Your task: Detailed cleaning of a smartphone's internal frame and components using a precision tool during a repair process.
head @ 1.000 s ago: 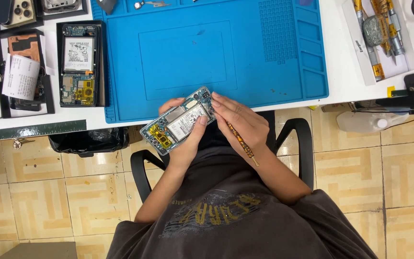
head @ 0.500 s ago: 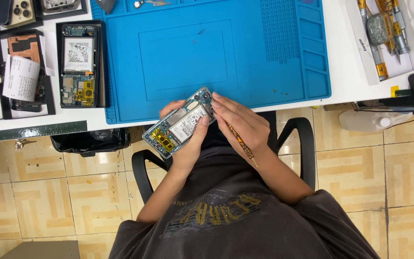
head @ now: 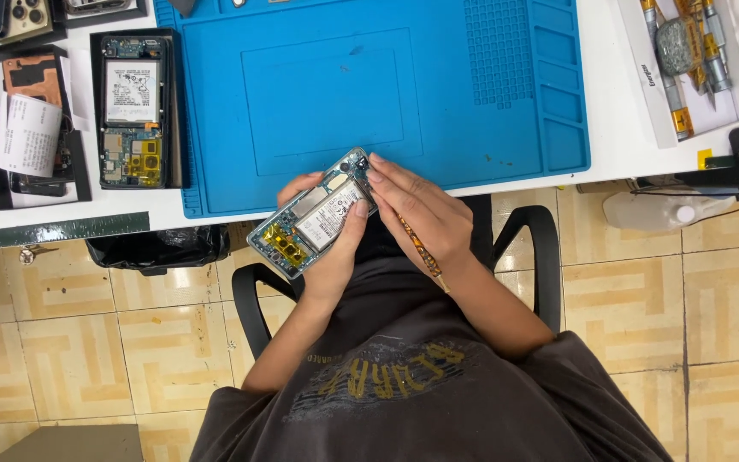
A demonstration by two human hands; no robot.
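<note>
A white bench [head: 617,128] carries a blue mat [head: 335,85] above a tan tiled floor [head: 712,299]. At its near edge, the left hand [head: 331,248] grips an opened phone [head: 314,214]. The right hand [head: 421,214] holds a thin tool [head: 425,257] against the phone's top. Another opened phone [head: 133,111] lies left of the mat.

The open phone [head: 316,214] has moved a little. It now sits a bit higher in the middle of the frame, with its top end closer to the blue mat [head: 369,85]. The right hand [head: 421,214] moved up with it. The left hand [head: 339,248] lifted along too.
</note>
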